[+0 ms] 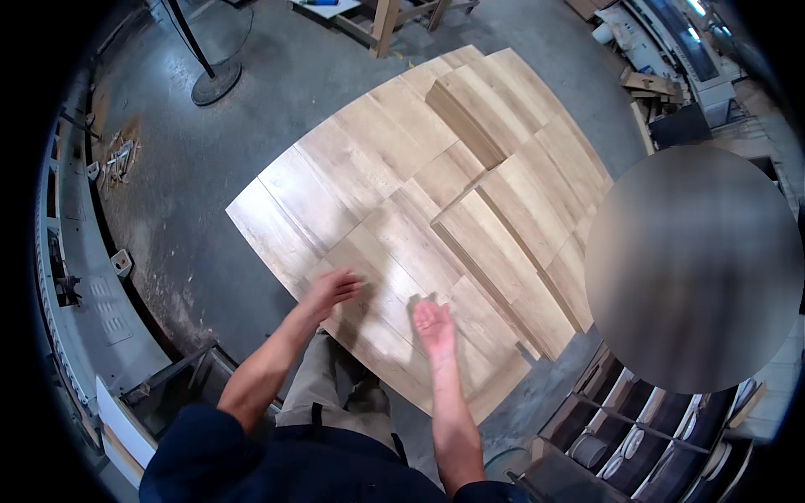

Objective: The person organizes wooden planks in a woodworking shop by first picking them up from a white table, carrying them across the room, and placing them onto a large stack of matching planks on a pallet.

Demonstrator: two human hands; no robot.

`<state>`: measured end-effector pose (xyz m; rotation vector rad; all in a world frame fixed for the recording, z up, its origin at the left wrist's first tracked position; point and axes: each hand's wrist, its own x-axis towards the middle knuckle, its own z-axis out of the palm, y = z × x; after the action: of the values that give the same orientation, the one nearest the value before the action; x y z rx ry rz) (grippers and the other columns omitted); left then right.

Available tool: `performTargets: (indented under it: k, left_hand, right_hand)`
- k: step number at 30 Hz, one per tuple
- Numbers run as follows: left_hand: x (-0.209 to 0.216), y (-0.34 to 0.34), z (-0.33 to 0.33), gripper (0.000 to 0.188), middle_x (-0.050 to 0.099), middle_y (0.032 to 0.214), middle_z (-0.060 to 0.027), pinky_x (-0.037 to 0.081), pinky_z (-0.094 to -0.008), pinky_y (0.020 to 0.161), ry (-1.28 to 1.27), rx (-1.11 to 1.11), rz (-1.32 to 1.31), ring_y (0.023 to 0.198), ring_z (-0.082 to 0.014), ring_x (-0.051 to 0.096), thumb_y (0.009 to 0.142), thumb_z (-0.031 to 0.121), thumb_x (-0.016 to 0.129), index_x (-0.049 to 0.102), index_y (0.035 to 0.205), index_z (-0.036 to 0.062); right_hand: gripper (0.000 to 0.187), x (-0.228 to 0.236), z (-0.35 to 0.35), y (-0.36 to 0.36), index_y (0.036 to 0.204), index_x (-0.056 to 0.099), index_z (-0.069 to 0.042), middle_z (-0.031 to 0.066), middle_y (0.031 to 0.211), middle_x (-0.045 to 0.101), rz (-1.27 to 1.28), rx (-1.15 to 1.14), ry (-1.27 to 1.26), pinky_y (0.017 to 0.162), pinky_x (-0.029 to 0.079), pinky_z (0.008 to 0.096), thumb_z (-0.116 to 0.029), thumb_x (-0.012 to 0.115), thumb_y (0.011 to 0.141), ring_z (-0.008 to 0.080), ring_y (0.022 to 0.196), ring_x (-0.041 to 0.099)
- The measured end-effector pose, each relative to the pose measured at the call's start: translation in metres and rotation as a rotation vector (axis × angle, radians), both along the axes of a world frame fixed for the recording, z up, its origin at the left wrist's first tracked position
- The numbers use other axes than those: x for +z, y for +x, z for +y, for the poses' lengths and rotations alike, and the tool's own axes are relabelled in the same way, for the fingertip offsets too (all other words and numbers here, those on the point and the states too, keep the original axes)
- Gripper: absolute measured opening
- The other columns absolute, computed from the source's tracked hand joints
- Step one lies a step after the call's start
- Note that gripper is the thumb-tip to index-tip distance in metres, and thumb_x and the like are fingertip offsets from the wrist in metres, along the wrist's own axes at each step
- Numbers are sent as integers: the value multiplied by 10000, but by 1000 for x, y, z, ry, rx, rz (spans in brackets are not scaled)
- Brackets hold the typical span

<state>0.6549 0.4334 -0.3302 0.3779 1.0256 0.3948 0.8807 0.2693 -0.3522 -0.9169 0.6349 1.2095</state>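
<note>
fingers (344, 290) loose and empty on both hands, as far as i can see. left hand (325, 293), just left of the middle of the frame, is a bit blurred, fingers stretched out toward the right. right hand (433, 327), just below the middle, has its palm showing and its fingers relaxed. both are over the near part of the pale tan wood-grain flat planks (369, 163), though i can't tell if either touches them.

as for how far along things are: planks already cover the whole middle of the frame, laid edge to edge in a broad sheet. the level isn't even, though. one raised tan plank stack (486, 96) sits toward the upper part of the sheet, and a stepped tan plank stack (490, 260) runs right of centre, with lower boards showing between the two. neither hand is holding a board, so my read is a pause between handlings. how much is left, no idea.

material-wise: long straight rectangles, smooth faces, soft brown streaks, slight sheen at the left corner where light hits. stack sides look darker and layered. they stand out against the dull grey scuffed floor (193, 176) at left.
</note>
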Motion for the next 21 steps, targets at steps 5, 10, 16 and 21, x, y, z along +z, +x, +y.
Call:
performTargets:
  k: [5,10,16,21]
  left_hand:
    - [41,-148,-67,249,647,921,-90,520,-262,630,158,238,334,752,-149,630,898,239,561,567,1063,52]
    - [34,-259,-179,195,641,799,-49,487,-255,537,87,517,451,647,-137,603,918,248,524,572,969,67]
    - [61,-286,-336,172,640,788,-70,490,-297,551,-103,693,457,659,-181,615,912,214,508,574,928,56]
    - [111,-292,-390,213,549,630,-26,387,-237,465,107,821,466,523,-115,508,887,165,542,571,707,54]
  right_hand:
    - [294,5,-55,-53,1032,542,-19,137,1032,617,-64,344,0,844,483,361,-293,489,939,248,956,596]
    - [337,26,-103,-53,1075,532,-1,126,1049,598,-25,540,-56,848,467,355,-306,469,946,246,958,579]
    - [334,18,-155,-48,1093,535,3,120,1075,591,-31,641,-95,846,461,351,-287,466,943,236,955,573]
    - [167,1,-174,-54,1008,538,-1,104,920,613,109,776,-87,723,525,314,-113,510,887,232,805,603]
